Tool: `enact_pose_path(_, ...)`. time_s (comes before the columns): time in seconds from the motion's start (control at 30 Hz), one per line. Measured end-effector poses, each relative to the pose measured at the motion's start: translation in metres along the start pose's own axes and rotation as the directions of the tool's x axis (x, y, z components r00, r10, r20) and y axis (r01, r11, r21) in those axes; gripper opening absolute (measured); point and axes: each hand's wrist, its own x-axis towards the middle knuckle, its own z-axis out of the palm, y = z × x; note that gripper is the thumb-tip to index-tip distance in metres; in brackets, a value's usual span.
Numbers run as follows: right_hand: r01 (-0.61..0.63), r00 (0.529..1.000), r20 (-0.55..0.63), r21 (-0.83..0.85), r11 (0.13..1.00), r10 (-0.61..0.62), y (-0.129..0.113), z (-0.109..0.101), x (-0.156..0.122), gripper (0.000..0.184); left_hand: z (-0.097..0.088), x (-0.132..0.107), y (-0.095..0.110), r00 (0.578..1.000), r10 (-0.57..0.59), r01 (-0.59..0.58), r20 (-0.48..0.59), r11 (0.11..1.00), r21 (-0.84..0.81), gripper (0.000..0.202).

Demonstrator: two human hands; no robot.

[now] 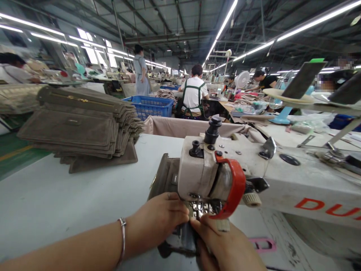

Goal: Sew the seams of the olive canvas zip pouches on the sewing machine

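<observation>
My left hand (pixel 159 216) pinches a flat grey-brown fabric pouch (pixel 166 175); my right hand (pixel 225 242) touches it, grip hidden.
Pouch position: beneath the white sewing machine (pixel 191 173), right of stacked grey-brown pouches (pixel 76 128).

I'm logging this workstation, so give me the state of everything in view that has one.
White metal sewing machine: running or stopped, cannot tell.
Curved red guard: attached.
Brown fabric pouch: under the machine head, partly hidden.
Left hand: fingers bent, on that pouch.
Right hand: close to left hand; grip unclear.
Stacked brown fabric pouches: piled, edges uneven.
Silver metal bracelet: worn, left wrist.
Blue plastic basket: upright.
Long white ceiling lights: lit.
</observation>
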Motion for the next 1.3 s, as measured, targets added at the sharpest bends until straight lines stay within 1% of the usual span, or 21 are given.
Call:
enact_pose_path(0.1,-0.035,0.999,0.003,0.017,0.999,0.035,-0.002,-0.003,0.005,0.041,0.003,0.006,-0.011,0.999,0.033,-0.034,-0.009,0.994,-0.109,0.019)
enact_pose_path(0.2,-0.052,0.999,-0.009,0.007,0.999,0.052,-0.003,-0.003,0.008,0.042,0.004,0.011,-0.017,0.998,0.020,-0.026,-0.060,0.995,-0.099,0.021)
enact_pose_path(0.3,-0.051,0.998,-0.032,-0.018,0.999,0.050,-0.004,-0.002,0.008,0.039,0.002,0.014,-0.019,0.998,-0.027,0.021,-0.065,0.996,-0.092,0.024)
enact_pose_path(0.37,-0.061,0.998,-0.031,-0.019,0.998,0.060,-0.004,-0.001,0.007,0.039,0.000,0.015,-0.019,0.997,-0.056,0.051,-0.055,0.994,-0.095,0.022)
enact_pose_path(0.43,-0.073,0.997,-0.024,-0.015,0.997,0.073,-0.005,-0.001,0.006,0.038,-0.001,0.016,-0.018,0.998,-0.061,0.058,-0.033,0.994,-0.097,0.018)
enact_pose_path(0.57,-0.093,0.996,-0.011,-0.007,0.996,0.093,-0.005,0.000,0.005,0.038,-0.002,0.015,-0.017,0.998,-0.063,0.061,-0.024,0.994,-0.089,0.020)
enact_pose_path(0.67,-0.101,0.995,-0.004,0.016,0.995,0.101,-0.006,0.001,0.004,0.039,-0.002,0.015,-0.016,0.994,-0.106,0.104,-0.017,0.992,-0.076,0.018)
enact_pose_path(0.8,-0.133,0.991,0.018,0.060,0.989,0.132,-0.008,-0.001,0.005,0.038,-0.004,0.018,-0.015,0.988,-0.150,0.152,0.036,0.987,-0.061,0.017)
enact_pose_path(0.87,-0.163,0.986,0.042,0.071,0.984,0.161,-0.009,-0.003,0.005,0.036,-0.008,0.019,-0.011,0.983,-0.177,0.180,0.058,0.982,-0.050,0.018)
enact_pose_path(0.93,-0.167,0.985,0.060,0.093,0.981,0.162,-0.010,-0.007,0.004,0.034,-0.013,0.017,-0.002,0.966,-0.242,0.248,0.087,0.966,-0.074,0.019)
enact_pose_path(1.03,-0.114,0.993,0.041,0.148,0.982,0.109,-0.008,-0.011,0.001,0.034,-0.022,0.007,0.019,0.908,-0.380,0.409,0.179,0.896,-0.175,0.022)
enact_pose_path(1.07,-0.095,0.995,0.034,0.163,0.982,0.091,-0.007,-0.013,-0.001,0.034,-0.025,0.002,0.026,0.891,-0.402,0.441,0.210,0.875,-0.201,0.025)
enact_pose_path(1.1,-0.081,0.997,0.029,0.173,0.982,0.077,-0.006,-0.014,-0.002,0.035,-0.027,-0.004,0.034,0.886,-0.402,0.448,0.229,0.870,-0.207,0.028)
enact_pose_path(1.13,-0.069,0.997,0.028,0.179,0.981,0.065,-0.005,-0.015,-0.003,0.036,-0.029,-0.009,0.040,0.892,-0.384,0.431,0.238,0.881,-0.193,0.031)
enact_pose_path(1.17,-0.061,0.998,0.032,0.183,0.981,0.055,-0.004,-0.015,-0.004,0.036,-0.030,-0.015,0.045,0.906,-0.347,0.390,0.240,0.907,-0.160,0.035)
enact_pose_path(1.23,-0.036,0.999,0.043,0.189,0.981,0.028,-0.003,-0.017,-0.004,0.036,-0.030,-0.024,0.053,0.948,-0.236,0.251,0.216,0.967,-0.048,0.045)
enact_pose_path(1.3,0.001,0.998,0.055,0.193,0.981,-0.012,-0.003,-0.019,-0.003,0.032,-0.026,-0.032,0.057,0.979,-0.116,0.103,0.165,0.991,0.080,0.049)
